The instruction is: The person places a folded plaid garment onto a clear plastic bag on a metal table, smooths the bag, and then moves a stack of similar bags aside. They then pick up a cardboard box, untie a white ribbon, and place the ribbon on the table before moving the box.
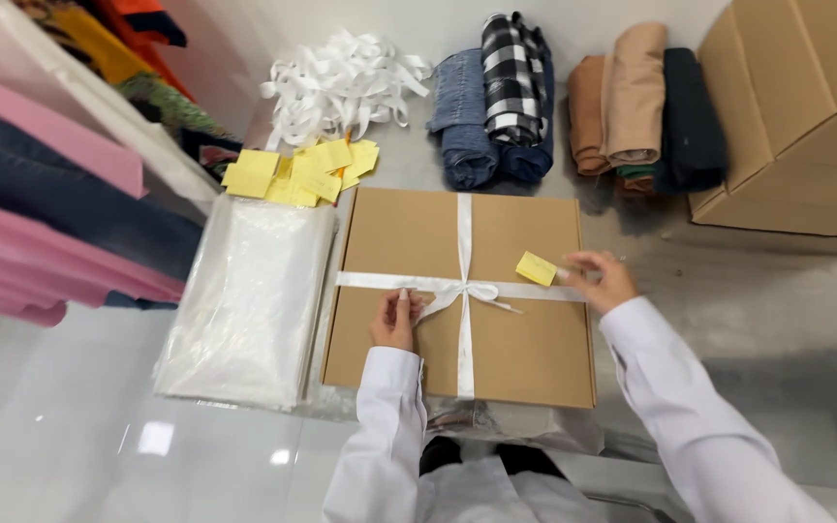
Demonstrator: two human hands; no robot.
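Glossy white floor, flat cardboard box [515, 339] tied with ribbon [464, 291]. Left hand [394, 320] pinching ribbon left of bow; right hand [601, 279] gripping yellow note [536, 268] at right edge.

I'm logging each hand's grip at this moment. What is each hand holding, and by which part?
The right hand pinches a yellow note by its right edge. The left hand holds the white ribbon left of its bow, on the cardboard box.
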